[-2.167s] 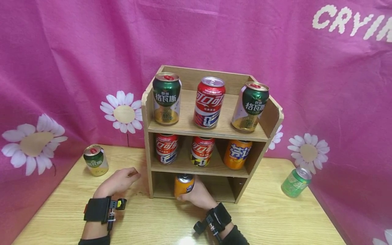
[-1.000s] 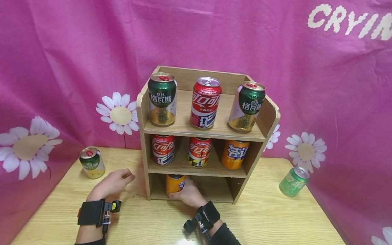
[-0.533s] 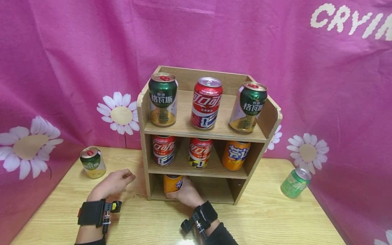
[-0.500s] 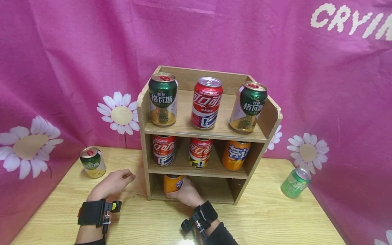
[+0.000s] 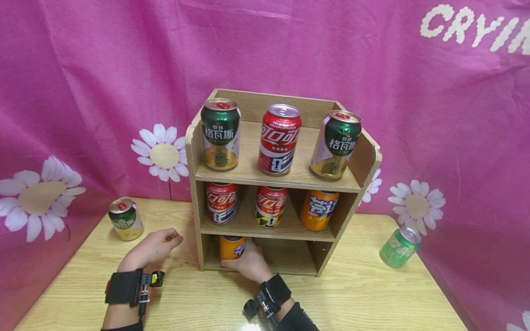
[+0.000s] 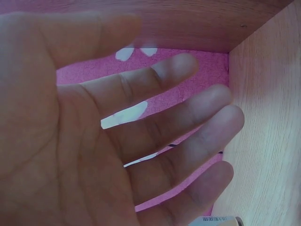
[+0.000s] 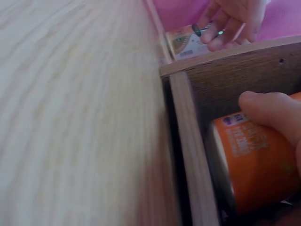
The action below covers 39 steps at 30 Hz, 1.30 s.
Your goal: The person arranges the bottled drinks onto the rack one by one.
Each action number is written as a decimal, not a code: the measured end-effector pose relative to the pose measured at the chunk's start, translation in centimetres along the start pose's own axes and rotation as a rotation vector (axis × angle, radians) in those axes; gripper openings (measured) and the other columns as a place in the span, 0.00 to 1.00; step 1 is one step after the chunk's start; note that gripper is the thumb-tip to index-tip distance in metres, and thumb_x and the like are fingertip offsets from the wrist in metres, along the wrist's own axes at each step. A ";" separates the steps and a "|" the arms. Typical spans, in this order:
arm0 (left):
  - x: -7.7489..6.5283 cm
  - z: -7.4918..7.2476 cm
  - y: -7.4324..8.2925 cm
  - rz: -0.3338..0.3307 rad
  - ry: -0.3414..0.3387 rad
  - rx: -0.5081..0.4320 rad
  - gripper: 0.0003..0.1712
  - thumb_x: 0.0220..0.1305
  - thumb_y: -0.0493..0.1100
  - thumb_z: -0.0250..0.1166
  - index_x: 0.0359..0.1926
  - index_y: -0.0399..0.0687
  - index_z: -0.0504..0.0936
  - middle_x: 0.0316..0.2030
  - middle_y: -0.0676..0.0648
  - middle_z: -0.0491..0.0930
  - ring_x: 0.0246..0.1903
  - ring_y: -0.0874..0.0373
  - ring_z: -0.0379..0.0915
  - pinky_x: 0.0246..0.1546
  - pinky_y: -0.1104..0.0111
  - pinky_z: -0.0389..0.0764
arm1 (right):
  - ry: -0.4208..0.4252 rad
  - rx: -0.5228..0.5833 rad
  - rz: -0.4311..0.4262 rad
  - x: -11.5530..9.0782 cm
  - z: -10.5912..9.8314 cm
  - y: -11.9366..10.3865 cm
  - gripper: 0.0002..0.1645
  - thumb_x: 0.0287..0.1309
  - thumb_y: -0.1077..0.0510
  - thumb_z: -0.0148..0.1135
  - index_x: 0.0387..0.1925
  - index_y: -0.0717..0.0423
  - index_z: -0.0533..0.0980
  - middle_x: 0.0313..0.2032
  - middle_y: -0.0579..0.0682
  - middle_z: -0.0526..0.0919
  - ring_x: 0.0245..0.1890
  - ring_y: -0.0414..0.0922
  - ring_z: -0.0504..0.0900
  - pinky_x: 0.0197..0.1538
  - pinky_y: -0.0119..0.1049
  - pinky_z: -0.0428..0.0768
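On the left of the bottom shelf stands an orange soda can (image 5: 231,248), upright in the head view. My right hand (image 5: 250,263) grips it from the right, thumb across its front; most of the other fingers are hidden behind it. In the right wrist view the thumb (image 7: 273,109) lies on the orange can's (image 7: 256,160) side. My left hand (image 5: 154,246) holds nothing and hovers over the table left of the shelf. Its fingers are spread and relaxed in the left wrist view, the palm (image 6: 70,141) facing that camera. The green and gold can (image 5: 126,220) stands behind it.
The wooden shelf (image 5: 265,235) carries green-gold and red cans above, including a red can (image 5: 279,140), and red cans plus another orange can (image 5: 319,210) in the middle. A light green can (image 5: 400,248) stands on the table (image 5: 364,285) at right. A pink cloth hangs behind.
My right hand has slid the orange can leftward along the bottom shelf, only slightly in the last half second. The left hand has barely moved; the head view shifted a little.
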State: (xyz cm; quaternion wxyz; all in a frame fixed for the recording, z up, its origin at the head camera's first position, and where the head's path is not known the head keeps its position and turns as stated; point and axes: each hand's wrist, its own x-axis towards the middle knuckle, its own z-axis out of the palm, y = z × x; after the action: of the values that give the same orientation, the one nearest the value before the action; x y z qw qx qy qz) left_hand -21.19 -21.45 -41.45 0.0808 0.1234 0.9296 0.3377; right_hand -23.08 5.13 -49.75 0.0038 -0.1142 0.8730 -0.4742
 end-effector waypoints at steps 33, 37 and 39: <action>0.1 0.2 0.0 -0.005 0.006 0.009 0.18 0.70 0.47 0.52 0.46 0.36 0.77 0.41 0.41 0.80 0.41 0.49 0.75 0.40 0.53 0.75 | -0.035 0.000 -0.102 0.0 -1.0 -0.6 0.48 0.38 0.48 0.78 0.59 0.54 0.62 0.45 0.46 0.76 0.45 0.46 0.76 0.49 0.42 0.74; 0.1 0.3 0.1 -0.004 0.008 0.016 0.18 0.70 0.47 0.52 0.46 0.36 0.77 0.40 0.41 0.80 0.40 0.50 0.75 0.40 0.54 0.75 | -0.015 -0.006 -0.102 -0.1 -0.8 -0.8 0.49 0.38 0.48 0.78 0.60 0.55 0.61 0.45 0.48 0.76 0.45 0.46 0.77 0.49 0.42 0.75; 0.1 0.3 0.2 -0.007 0.006 0.019 0.18 0.70 0.47 0.52 0.46 0.36 0.77 0.40 0.41 0.80 0.40 0.49 0.75 0.40 0.53 0.75 | -0.010 -0.012 -0.108 -0.1 -0.7 -0.8 0.50 0.39 0.48 0.78 0.61 0.55 0.60 0.46 0.48 0.75 0.46 0.46 0.77 0.49 0.41 0.75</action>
State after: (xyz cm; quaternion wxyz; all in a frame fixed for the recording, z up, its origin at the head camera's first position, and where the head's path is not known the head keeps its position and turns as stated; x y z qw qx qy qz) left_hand -21.16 -21.09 -41.52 0.0780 0.1197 0.9334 0.3292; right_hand -22.86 5.29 -48.68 -0.0183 -0.1636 0.8684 -0.4678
